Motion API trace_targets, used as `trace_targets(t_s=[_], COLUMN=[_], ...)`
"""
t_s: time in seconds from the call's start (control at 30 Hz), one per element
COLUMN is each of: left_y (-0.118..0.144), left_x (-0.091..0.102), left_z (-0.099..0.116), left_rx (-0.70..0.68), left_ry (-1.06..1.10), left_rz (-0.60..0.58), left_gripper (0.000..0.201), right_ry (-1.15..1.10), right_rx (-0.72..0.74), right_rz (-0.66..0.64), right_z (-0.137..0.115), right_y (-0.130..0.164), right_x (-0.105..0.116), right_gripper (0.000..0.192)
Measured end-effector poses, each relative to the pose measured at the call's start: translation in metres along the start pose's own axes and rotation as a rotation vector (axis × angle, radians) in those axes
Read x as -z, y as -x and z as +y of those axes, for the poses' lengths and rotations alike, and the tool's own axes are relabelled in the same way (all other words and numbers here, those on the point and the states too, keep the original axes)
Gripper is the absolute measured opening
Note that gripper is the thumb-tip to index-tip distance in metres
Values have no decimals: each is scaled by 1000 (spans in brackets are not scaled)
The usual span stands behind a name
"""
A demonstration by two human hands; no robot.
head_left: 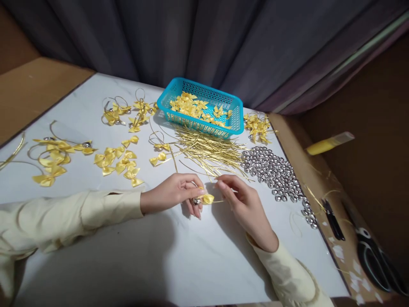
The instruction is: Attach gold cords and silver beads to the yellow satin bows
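Pinching a small glossy yellow satin bow (208, 198) with silver bell, left hand (174, 192) fingers clamped, right hand (244, 204) fingers together.

Home craft table (96, 264), bows (118, 164), bells (275, 170)

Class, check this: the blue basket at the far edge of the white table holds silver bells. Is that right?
Not quite. In the head view the blue basket at the far edge of the white table holds yellow bows; the silver bells lie loose on the table.
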State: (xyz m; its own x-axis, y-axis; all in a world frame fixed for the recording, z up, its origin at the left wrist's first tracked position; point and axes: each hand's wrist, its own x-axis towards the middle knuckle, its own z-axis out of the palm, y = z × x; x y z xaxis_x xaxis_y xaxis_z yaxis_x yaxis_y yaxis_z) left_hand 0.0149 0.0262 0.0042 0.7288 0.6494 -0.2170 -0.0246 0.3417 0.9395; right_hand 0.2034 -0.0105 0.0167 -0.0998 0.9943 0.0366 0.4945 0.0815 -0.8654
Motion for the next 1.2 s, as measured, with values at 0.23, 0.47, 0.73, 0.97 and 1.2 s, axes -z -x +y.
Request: trace_targets(t_s=[0.23,0.47,0.73,0.97,1.2], left_y=[2,2,2,1,1], left_x=[1,2,1,4,4], left_z=[1,2,3,3,2], left_rx=[-13,-7,23,29,44], left_ry=[21,36,70,109,118], left_rz=[-34,-51,-69,-83,-77], left_gripper=[18,19,17,15,15], right_ry=[-234,-104,-25,20,25], right_rx=[-145,103,250,274,260], right_rz=[-509,-335,-203,-155,-159], right_z=[-7,-4,2,2,5], right_y=[0,0,3,3,3], right_x=[-3,-10,-17,-19,-18], right_gripper=[20,15,19,22,26])
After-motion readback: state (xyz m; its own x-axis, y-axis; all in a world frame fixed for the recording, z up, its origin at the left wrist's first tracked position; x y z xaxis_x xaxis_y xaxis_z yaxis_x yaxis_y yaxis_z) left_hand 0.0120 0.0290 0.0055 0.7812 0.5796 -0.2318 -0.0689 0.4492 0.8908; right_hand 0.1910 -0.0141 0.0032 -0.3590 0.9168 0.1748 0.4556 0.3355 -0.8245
